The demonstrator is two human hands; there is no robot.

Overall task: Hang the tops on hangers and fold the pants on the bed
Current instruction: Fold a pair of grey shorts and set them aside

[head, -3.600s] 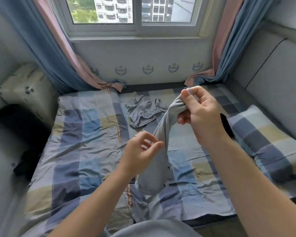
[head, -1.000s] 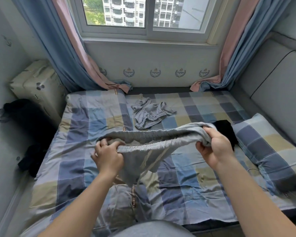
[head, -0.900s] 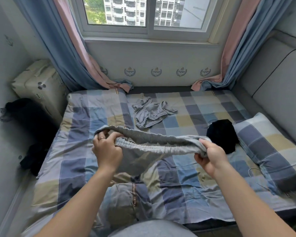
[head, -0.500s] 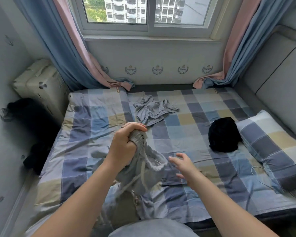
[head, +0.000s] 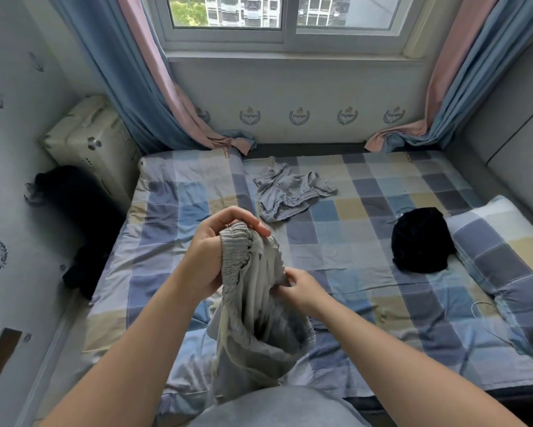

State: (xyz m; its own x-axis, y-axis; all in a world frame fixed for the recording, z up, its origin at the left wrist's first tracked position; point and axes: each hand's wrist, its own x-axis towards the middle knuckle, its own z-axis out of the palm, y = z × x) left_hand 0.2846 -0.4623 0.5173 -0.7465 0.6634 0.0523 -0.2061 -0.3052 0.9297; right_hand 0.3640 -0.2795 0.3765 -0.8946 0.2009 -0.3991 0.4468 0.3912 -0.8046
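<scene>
Pants of grey cloth hang above the near edge of the bed, bunched at the elastic waistband, and their lower part rests on the checked sheet close to the person's lap. The left hand grips the waistband with curled fingers; the right hand pinches a fold of the same cloth a little lower. Open sheet spreads from the hands toward the left edge and the far edge. A crumpled grey garment lies near the middle of the far edge. A black garment sits near the right edge, just beside a checked pillow. Behind the bed stands a window with blue and pink curtains.
</scene>
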